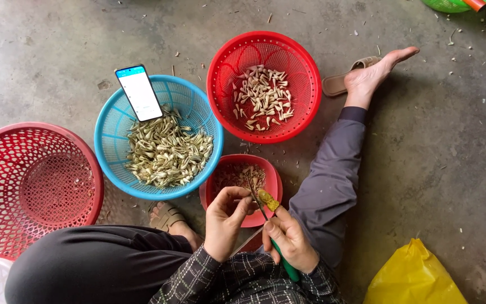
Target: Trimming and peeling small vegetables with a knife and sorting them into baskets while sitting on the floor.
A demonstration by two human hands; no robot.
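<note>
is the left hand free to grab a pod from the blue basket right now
Probably not at once: the left hand pinches a small piece over the small red bowl, though the blue basket sits close with nothing between.

Seated on concrete floor point(440, 169), legs spread; four baskets in arc ahead.

- Far left: large empty basket point(29, 186), tilted, beside left knee.
- Centre-left: basket w/ unpeeled pods point(164, 149), touching or just beside empty one. Phone point(139, 93) propped on its rear rim, leaning upright.
- Centre-right, further fwd: basket w/ peeled kernels point(265, 98), just beside pod basket's rim.
- Nearest: small bowl point(242, 188), between legs, tucked partly under pod basket's edge, directly below hands.
- Left hand point(226, 222) and right hand point(288, 239) over small bowl; knife point(265, 217) in right, blade crossing to left fingers.
- Right leg extended to upper right, foot on sandal point(347, 79) beside kernel basket.
- Bag point(414, 278) lower right, well apart from baskets.
</note>
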